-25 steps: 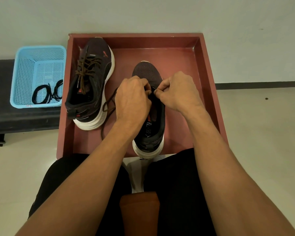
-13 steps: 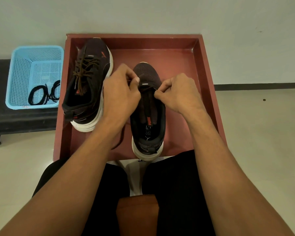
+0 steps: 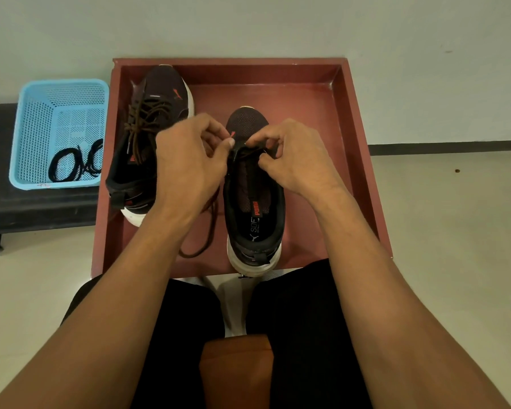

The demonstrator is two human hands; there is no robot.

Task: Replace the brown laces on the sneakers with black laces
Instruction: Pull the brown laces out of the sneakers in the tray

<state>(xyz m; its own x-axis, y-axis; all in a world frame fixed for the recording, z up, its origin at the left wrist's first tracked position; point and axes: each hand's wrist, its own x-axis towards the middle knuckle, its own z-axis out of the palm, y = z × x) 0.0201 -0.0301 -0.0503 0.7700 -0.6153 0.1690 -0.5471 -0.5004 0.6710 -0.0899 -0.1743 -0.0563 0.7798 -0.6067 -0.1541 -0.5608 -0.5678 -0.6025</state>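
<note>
Working at the front eyelets of the right-hand sneaker (image 3: 252, 208) in a red tray (image 3: 357, 137), the left hand (image 3: 189, 166) and right hand (image 3: 292, 154) each pinch the brown lace (image 3: 252, 151); its loose end trails left of that sneaker; the other sneaker (image 3: 148, 134), further left, remains brown-laced; black laces (image 3: 74, 163) lie in a blue basket (image 3: 36, 125) left of the tray.

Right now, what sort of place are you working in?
Probably an indoor room or hallway, not a workshop: pale glossy floor tiles, a plain light wall with a dark baseboard, and a low black bench holding a blue basket. The sneakers sit in a red tray on the floor.
</note>
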